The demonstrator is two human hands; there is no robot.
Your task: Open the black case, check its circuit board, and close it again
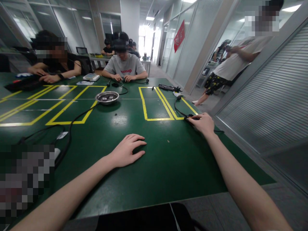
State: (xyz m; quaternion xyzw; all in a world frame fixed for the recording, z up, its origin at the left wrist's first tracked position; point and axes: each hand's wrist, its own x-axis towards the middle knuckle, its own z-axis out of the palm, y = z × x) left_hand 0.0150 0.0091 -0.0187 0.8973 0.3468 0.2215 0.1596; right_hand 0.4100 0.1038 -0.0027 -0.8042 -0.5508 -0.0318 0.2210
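Note:
My left hand (pixel 127 150) rests palm down on the green table (pixel 154 160), fingers loosely spread and holding nothing. My right hand (pixel 203 123) reaches out to the table's right edge and is closed on a small black device (pixel 192 117) at the end of a black cable (pixel 179 110). That cable runs back toward a black tool (pixel 169 87) lying by the yellow tape rectangle (pixel 156 104).
A metal bowl (pixel 107 97) with small parts stands mid-table, a thick black cable (pixel 69 134) curving from it to the left. Two seated people work at the far side. Another person stands by the glass wall on the right. The table's right edge drops to the floor.

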